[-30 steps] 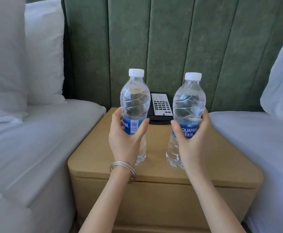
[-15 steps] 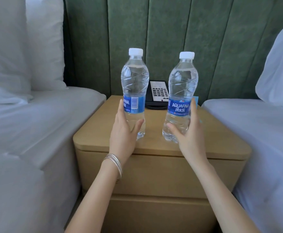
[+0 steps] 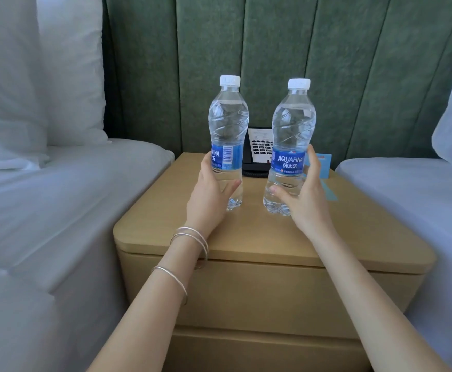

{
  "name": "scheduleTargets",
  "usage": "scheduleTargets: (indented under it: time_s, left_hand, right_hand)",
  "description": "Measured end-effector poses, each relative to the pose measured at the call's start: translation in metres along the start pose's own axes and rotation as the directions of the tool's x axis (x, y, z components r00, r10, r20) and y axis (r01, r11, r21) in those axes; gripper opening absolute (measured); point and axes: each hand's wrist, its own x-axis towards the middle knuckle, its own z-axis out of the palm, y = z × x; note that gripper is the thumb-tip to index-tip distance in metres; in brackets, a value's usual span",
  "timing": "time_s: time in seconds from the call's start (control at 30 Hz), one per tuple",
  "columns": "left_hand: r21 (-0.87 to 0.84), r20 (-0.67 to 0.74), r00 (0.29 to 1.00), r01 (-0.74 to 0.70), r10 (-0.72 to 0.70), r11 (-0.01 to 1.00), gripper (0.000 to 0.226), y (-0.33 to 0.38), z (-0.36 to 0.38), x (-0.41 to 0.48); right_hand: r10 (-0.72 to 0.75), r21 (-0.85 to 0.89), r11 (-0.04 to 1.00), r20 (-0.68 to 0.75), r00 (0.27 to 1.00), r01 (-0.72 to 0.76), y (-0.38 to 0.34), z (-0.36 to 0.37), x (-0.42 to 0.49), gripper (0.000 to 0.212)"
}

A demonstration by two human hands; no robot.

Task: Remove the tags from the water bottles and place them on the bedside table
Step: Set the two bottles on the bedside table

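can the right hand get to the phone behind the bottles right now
Probably not directly: the right hand holds the right bottle, which stands in front of the phone; it would need to let go first.

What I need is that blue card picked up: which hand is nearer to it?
Right. The right hand grips the right bottle directly in front of the blue card; the left hand grips the left bottle, farther off to the card's left.

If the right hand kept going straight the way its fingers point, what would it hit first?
The right hand cups the right bottle, so it would push that first. Past it lie the blue card and green headboard; depth is unclear.
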Motion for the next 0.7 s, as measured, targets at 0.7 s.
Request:
scheduleTargets:
  time_s: [0.7]
  left_hand:
    - [0.215,0.058,0.998,-0.002,-0.01,0.977,0.08,-0.004,-0.017,-0.018]
  right_hand:
    - [0.181,-0.651,0.749,0.378,0.908,0.121,-0.025,-0.033,-0.062,0.059]
